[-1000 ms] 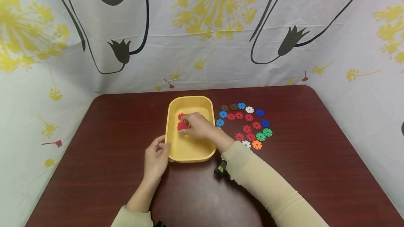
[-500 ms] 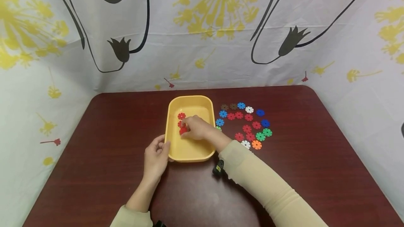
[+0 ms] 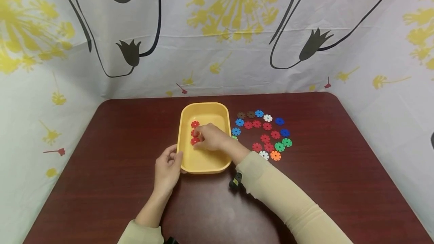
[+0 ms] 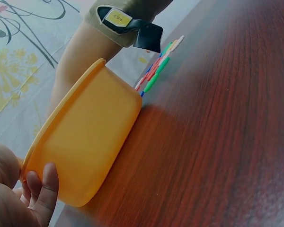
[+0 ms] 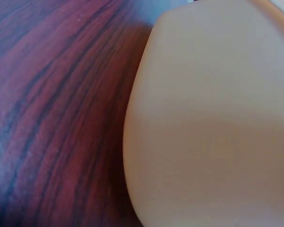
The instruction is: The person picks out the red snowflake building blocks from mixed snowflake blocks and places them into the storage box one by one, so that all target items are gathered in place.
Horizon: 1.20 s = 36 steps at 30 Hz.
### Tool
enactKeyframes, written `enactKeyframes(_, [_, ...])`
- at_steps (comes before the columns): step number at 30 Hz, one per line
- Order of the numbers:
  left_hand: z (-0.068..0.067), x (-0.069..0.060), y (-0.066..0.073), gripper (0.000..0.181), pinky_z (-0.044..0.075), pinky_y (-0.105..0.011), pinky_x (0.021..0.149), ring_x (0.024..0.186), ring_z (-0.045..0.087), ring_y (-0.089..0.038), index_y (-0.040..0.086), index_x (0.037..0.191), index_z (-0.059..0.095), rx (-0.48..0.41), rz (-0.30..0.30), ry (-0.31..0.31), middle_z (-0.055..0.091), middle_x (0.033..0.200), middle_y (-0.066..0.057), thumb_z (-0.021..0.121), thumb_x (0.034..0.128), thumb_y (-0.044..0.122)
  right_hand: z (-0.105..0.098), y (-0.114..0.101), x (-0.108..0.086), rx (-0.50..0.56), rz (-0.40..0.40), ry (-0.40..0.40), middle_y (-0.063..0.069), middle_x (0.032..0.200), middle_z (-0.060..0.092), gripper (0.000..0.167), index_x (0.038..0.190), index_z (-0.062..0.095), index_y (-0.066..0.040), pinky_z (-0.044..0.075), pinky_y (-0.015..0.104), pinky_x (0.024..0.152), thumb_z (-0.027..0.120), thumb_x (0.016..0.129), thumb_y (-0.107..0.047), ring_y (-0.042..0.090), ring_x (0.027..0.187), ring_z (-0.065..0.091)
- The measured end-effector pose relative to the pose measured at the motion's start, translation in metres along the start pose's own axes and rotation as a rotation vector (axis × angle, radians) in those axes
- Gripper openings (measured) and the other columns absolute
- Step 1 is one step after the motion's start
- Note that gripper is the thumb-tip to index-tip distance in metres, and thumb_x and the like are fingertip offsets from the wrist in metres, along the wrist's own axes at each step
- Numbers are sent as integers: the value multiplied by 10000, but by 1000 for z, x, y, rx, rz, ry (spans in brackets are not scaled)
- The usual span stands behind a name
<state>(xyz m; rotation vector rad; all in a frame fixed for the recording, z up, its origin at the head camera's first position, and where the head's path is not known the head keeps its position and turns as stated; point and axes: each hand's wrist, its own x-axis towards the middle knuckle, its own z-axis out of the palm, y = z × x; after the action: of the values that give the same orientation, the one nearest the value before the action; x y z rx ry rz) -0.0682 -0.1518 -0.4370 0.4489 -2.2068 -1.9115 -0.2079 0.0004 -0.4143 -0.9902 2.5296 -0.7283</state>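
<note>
Inside the left half of a yellow tray (image 3: 207,163), three red discs (image 3: 194,124) with notched rims lie roughly in a column, near the tray's left wall. The right hand (image 3: 211,136) reaches over the tray's right side, its thumb and fingers about the nearest disc — whether they pinch it or only touch it, I cannot tell. The left hand (image 3: 168,166) grips the tray's near left side, thumb at the rim and fingers against the outer wall.

Writing shows in one place: a small yellow label (image 4: 117,18) on the black wrist device (image 4: 148,35) at the right sleeve (image 3: 291,195). Its few characters stand upside down in the left wrist view, and I cannot read them surely.

Just right of the tray, more notched discs (image 3: 256,124) lie flat on the dark red worktop (image 3: 118,153) — brown, blue, white, green and orange ones on the outer side, red ones within. A light green one is partly hidden at the tray's right rim.

The tray stands near the worktop's far edge, well apart from the left and right edges; the far corners are rounded. Bare wood grain runs between tray and left edge. Behind rises a white backdrop (image 3: 217,82) with yellow and dark flower prints.
</note>
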Motion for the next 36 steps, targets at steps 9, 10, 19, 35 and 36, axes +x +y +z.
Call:
enactKeyframes(9, [0, -1, -3, 338, 581, -276, 497, 542, 610, -138, -15, 1331, 599, 8, 2, -5, 580, 843, -237, 603, 1004, 69, -11, -2, -10, 65, -163, 123, -48, 733, 652, 285, 1095, 696, -40, 500, 235, 610, 786, 911, -237, 95, 626, 588])
enactKeyframes(10, [0, -1, -3, 337, 581, -278, 497, 541, 609, -138, -15, 1330, 600, 8, 1, -4, 581, 843, -237, 604, 1003, 68, -12, -1, -12, 60, -166, 133, -53, 747, 655, 297, 1109, 698, -40, 505, 234, 619, 784, 912, -245, 90, 631, 589])
enactKeyframes(19, [-1, -3, -2, 349, 587, -282, 518, 555, 611, -137, -23, 1345, 586, 19, -24, -9, 590, 865, -226, 593, 1011, 79, -26, 5, -29, 42, -191, 235, -22, 810, 648, 302, 1129, 698, -54, 463, 229, 566, 769, 924, -265, 93, 553, 501])
enactKeyframes(35, [-3, 0, 2, 373, 582, -265, 521, 559, 608, -137, -15, 1357, 578, 15, -32, -23, 591, 860, -184, 606, 1009, 119, -46, 35, -63, 127, -160, 360, -10, 812, 631, 247, 1111, 702, -55, 513, 276, 540, 749, 941, -228, 100, 581, 561])
enactKeyframes(36, [-3, 0, 3, 376, 581, -265, 520, 557, 608, -137, -19, 1359, 575, 17, -32, -23, 591, 857, -180, 605, 1011, 120, -48, 38, -65, 130, -158, 360, -11, 814, 632, 251, 1118, 699, -52, 519, 278, 550, 745, 944, -226, 93, 592, 565])
